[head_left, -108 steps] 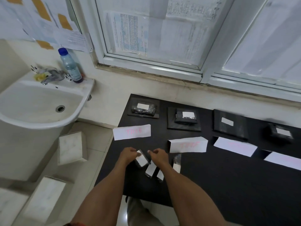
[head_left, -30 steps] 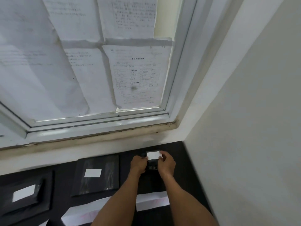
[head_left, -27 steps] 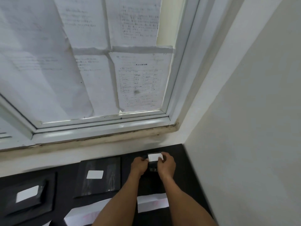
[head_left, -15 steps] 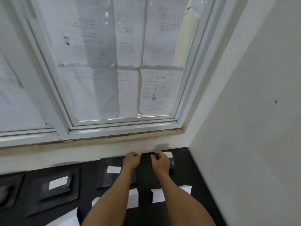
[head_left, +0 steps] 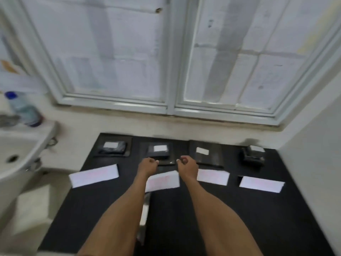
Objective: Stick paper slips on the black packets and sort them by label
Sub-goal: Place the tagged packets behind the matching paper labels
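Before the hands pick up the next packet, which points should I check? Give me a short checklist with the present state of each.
1. Left hand free: ok, loosely curled, nothing visible in it.
2. Right hand free: ok, likewise.
3. Four black packet piles along the window side, each topped by a white slip, from the far-left pile to the far-right pile: ok.
4. Four label papers lying in front of the piles, such as the leftmost label paper: ok.
5. Label writing readable: cannot tell, blurred.
6. Unsorted packets near the body: cannot tell, the forearms hide most of that spot.
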Motion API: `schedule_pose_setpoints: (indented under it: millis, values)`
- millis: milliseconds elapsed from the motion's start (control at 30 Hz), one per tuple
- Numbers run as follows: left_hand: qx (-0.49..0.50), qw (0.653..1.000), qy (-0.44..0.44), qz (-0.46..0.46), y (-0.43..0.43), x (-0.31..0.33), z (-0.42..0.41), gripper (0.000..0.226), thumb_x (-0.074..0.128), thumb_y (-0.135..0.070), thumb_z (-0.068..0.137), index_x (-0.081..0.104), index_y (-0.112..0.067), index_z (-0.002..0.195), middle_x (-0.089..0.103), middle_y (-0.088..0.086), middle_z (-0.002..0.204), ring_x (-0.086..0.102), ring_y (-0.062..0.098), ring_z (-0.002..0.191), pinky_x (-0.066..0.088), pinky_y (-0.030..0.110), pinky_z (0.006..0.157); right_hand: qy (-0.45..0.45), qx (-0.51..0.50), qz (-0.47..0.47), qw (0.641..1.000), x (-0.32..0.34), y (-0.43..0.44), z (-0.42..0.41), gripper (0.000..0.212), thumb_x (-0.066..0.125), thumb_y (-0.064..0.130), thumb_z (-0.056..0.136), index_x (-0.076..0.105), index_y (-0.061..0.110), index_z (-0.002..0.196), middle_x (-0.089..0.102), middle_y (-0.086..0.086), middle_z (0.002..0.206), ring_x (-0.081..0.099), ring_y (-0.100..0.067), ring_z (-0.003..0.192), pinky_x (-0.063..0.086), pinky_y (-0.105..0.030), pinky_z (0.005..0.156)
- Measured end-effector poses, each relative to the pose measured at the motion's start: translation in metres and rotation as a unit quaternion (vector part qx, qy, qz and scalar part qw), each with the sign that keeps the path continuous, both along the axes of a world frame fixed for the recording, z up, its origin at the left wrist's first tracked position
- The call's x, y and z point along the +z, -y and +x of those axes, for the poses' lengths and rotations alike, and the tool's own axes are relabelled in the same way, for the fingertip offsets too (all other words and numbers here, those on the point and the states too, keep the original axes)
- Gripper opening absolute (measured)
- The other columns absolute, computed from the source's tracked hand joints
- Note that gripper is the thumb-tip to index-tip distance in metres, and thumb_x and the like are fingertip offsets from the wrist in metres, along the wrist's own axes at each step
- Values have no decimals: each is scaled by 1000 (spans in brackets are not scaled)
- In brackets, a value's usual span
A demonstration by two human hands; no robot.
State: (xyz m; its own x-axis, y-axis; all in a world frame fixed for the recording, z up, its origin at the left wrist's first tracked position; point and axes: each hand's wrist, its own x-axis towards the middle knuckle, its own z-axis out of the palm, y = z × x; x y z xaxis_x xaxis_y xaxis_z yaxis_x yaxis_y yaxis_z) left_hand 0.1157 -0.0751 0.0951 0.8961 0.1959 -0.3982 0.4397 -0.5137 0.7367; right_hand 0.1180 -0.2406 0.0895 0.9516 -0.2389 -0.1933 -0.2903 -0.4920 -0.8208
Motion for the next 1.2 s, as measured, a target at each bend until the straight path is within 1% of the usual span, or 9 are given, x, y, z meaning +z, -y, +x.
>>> schedule_pose_setpoints:
  millis: [167,300,433,633,833,900,967,1133,1200]
  values:
    - [73,995,-62,36,-106,-26,-76,35,60,-21,87,44,-18,56,56,9,83,57,23,82,39,27,74,-48,47,19,998,-31,-100,-54,23,65,20,86,67,10,107,70,-8,105,64,-25,101,44,-24,84]
    - [116,985,-120,36,-154,-51,-123,6,63,-16,83,66,-12,80,67,15,102,63,29,98,48,31,87,-103,81,16,991,-58,-148,-86,22,62,12,83,69,8,103,72,-11,100,65,-27,101,43,-20,80]
    - [111,975,-190,35,-181,-85,-150,28,64,-14,82,68,-1,106,66,19,116,62,33,110,51,35,93,-162,108,-8,981,-85,-181,-109,30,57,3,80,68,5,107,67,-13,112,60,-28,109,46,-28,94]
    - [86,973,-214,-2,-177,-110,-159,23,70,-15,78,69,-2,97,69,19,106,66,31,99,54,36,83,-217,112,-29,969,-112,-201,-128,33,59,3,81,66,8,113,62,-11,124,57,-25,115,43,-23,92]
    - [100,979,-177,0,-166,-117,-157,30,81,-16,69,67,-7,94,67,11,97,66,26,97,53,31,80,-261,124,-36,957,-122,-211,-127,42,60,5,82,61,9,123,59,-11,128,60,-24,113,44,-8,65]
    - [94,980,-174,14,-165,-118,-155,15,79,-14,71,65,-9,72,65,8,79,66,22,83,54,32,76,-269,130,-42,953,-122,-212,-125,43,61,5,81,60,9,124,59,-11,129,58,-23,116,44,-12,75]
    - [89,981,-172,5,-163,-121,-154,29,80,-18,71,54,-12,58,59,4,65,60,19,69,51,32,67,-278,130,-46,951,-122,-213,-124,44,62,4,81,60,9,125,58,-10,130,57,-23,117,43,-16,76]
    - [24,979,-187,74,-158,-123,-151,37,73,-24,76,61,-8,107,65,9,111,64,23,101,51,30,76,-274,124,-50,952,-121,-217,-124,38,59,3,81,63,10,118,61,-10,125,59,-22,113,44,-16,77]
    - [11,978,-190,89,-153,-124,-148,38,68,-18,81,57,-8,116,61,10,122,62,23,108,52,30,82,-267,125,-56,954,-119,-216,-123,35,57,4,81,63,12,115,61,-9,124,59,-22,112,44,-16,78]
